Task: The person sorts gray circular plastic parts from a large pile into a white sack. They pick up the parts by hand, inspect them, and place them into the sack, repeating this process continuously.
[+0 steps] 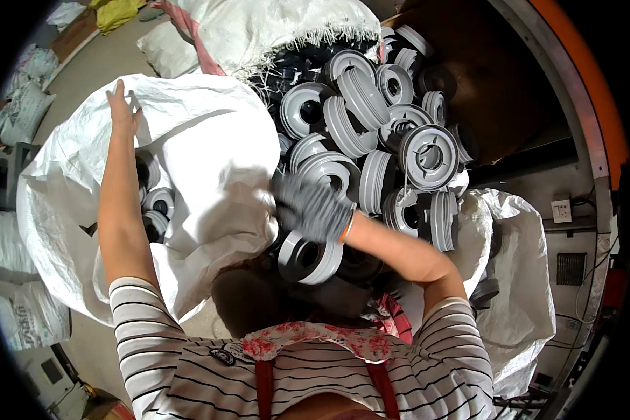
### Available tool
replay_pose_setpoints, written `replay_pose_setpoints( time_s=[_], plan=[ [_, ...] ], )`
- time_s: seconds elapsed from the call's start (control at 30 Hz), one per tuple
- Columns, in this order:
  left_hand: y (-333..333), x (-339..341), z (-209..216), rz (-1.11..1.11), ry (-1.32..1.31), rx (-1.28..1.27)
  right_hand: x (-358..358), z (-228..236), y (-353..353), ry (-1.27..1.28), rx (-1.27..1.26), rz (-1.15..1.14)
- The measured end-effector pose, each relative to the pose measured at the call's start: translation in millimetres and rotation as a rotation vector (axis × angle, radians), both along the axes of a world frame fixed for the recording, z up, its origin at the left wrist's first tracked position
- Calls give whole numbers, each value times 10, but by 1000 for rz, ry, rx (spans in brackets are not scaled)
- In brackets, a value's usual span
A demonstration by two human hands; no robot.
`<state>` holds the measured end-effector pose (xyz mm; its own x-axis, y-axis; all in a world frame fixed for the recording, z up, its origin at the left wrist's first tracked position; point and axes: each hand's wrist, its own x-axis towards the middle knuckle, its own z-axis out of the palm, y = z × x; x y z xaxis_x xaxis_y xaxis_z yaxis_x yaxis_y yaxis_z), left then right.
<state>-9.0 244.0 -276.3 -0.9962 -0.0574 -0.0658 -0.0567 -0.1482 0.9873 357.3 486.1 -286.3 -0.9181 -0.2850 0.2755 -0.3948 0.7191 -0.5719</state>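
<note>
A large white woven sack gapes in front of me on the left, with several grey ring-shaped plastic parts lying inside. My bare left hand is at the sack's far left rim, its fingers closed on the fabric. My right hand, in a grey striped glove, is beside the sack's right edge, between it and a heap of grey ridged plastic rings. Motion smears its fingers, so whether they hold anything cannot be made out. One grey ring lies just below the right hand.
Behind the heap lies another white sack with a frayed edge and black parts at its mouth. At right stands an open white sack containing dark parts. A wall socket is at far right; filled bags line the left.
</note>
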Motion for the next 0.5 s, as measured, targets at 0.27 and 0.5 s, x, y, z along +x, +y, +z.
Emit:
replay_pose_setpoints(
  time_s=[0.27,0.5],
  plan=[
    [58,-76,-1122,-339,-222,28,-1975,-253,1424,9,514,-770],
    [-85,400,-811,-301,-132,-280,-1855,-387,1423,-300,550,-480]
  ],
)
